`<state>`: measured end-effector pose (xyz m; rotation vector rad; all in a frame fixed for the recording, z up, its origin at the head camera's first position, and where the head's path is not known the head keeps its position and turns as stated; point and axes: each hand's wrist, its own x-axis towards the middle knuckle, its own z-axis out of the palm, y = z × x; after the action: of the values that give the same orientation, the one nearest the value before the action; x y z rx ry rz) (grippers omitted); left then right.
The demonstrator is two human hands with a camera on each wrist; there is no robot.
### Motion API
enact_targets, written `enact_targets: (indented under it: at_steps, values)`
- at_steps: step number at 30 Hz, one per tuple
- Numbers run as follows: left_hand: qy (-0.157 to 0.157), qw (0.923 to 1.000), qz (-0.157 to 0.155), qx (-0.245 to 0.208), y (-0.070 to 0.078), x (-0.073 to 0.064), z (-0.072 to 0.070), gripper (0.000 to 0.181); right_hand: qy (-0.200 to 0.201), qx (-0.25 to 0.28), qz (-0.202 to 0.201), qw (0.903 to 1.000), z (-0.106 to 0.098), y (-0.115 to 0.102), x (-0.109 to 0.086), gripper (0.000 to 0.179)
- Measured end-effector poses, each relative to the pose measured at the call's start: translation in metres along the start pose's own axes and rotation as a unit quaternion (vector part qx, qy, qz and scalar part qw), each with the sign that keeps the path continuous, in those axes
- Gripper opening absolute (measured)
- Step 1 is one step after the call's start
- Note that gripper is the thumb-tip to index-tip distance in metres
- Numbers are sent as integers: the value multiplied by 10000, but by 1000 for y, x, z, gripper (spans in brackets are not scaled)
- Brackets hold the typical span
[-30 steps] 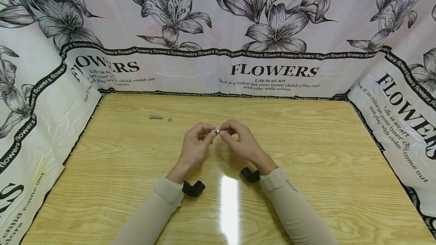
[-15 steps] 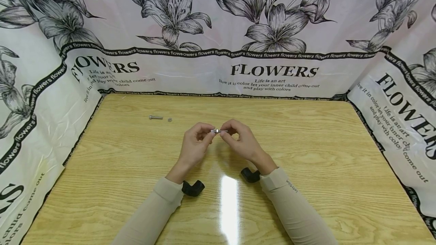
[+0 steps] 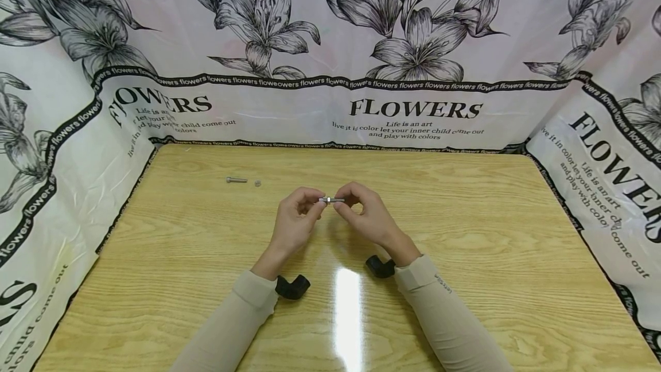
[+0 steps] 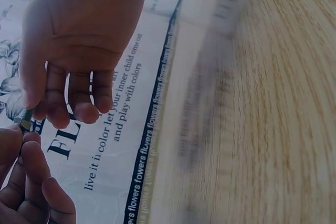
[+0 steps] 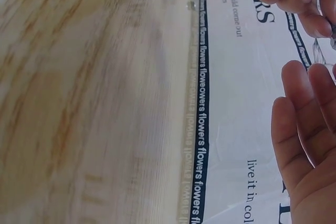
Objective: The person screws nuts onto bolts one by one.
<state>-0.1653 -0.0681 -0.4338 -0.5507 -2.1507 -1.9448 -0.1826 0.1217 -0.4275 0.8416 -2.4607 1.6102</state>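
Note:
Over the middle of the table, both hands hold one small metal bolt (image 3: 340,200) level between them. My left hand (image 3: 296,220) pinches its left part between thumb and forefinger. A hex nut (image 3: 329,200) sits on the bolt in the gap between the two hands. My right hand (image 3: 369,214) pinches the bolt just right of the nut, and the bolt's right end shows past those fingertips. In the left wrist view, bare thread (image 4: 27,114) shows between the left fingertips and the nut. The right wrist view catches the bolt only at its edge, mostly hidden by fingers.
A second bolt (image 3: 237,179) lies on the wooden table (image 3: 465,217) at the back left, with a loose nut (image 3: 257,183) right of it. A flower-printed curtain (image 3: 289,111) borders the back and sides. Black angled pieces (image 3: 293,287) stick out at both cuffs.
The right fingertips have shifted slightly right, so the gap between the hands is a little wider and the nut shows more fully. The second bolt and loose nut lie unmoved.

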Motion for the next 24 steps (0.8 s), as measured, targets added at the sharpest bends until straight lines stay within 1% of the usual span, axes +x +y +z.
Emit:
enact_targets:
  at_steps: [11, 15, 19, 24]
  values:
    - [9, 10000, 9, 34, 0, 0, -1, 11, -42, 155, 235, 9996, 2, -1, 1, 10]
    - [-2, 10000, -42, 48, 0, 0, -1, 11, -19, 134, 244, 9996, 3, -1, 2, 8]
    - [-28, 9998, -171, 74, 1, 0, -1, 12, 2, 168, 232, 9996, 3, 0, 1, 7]
    - [-117, 9996, -223, 106, 4, 0, -2, 20, 19, 240, 140, 9996, 3, 0, 1, 5]
